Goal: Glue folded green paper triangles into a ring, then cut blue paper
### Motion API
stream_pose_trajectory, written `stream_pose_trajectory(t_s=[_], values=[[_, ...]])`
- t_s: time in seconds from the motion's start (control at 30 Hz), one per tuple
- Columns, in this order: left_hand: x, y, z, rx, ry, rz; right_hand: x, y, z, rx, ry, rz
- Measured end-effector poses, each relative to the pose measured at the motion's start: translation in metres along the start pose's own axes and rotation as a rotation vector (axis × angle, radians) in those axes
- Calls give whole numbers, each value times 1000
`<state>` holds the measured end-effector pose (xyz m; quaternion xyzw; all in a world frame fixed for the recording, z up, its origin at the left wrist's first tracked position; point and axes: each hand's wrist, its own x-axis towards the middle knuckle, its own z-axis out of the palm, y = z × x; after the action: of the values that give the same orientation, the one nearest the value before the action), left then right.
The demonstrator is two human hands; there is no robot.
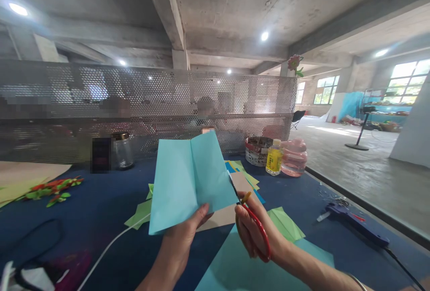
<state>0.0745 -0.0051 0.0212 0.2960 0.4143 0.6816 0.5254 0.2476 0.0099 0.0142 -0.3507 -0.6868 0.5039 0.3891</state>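
Observation:
A light blue sheet of paper [178, 183] with a crease down its middle is held up over the table. My left hand [191, 228] pinches its lower edge, thumb in front. My right hand [255, 228] is closed round the red handles of a pair of scissors [265, 241]. Their blades point up and left at the sheet's right edge; whether they are cutting into it I cannot tell. Another light blue sheet [231, 264] lies flat below my hands. Green paper pieces [285, 224] and a beige sheet [218, 217] lie around and behind the held paper.
A blue glue gun [359, 224] with a cord lies at the right. Behind stand a woven basket [258, 156], a yellow-labelled bottle [274, 159], a pink bottle [294, 159] and a glass jar [123, 152]. A perforated metal screen [161, 98] borders the table [110, 210]. A white cable crosses the left.

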Motion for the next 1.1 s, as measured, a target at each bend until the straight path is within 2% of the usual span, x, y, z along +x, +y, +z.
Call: stream_pose_trajectory(t_s=[0.17, 0.57, 0.7, 1.1], values=[[-1, 1, -1, 11, -18, -22, -4, -4, 0, -51, 88, 46], [-7, -1, 2, 46, -53, -38, -1, 8, -10, -140, 48, 3], [-6, -2, 3, 38, -13, -42, -1, 9, -10, -149, 55, -24], [-5, -4, -1, 37, -41, -50, -6, -11, 0, -124, 140, -20]])
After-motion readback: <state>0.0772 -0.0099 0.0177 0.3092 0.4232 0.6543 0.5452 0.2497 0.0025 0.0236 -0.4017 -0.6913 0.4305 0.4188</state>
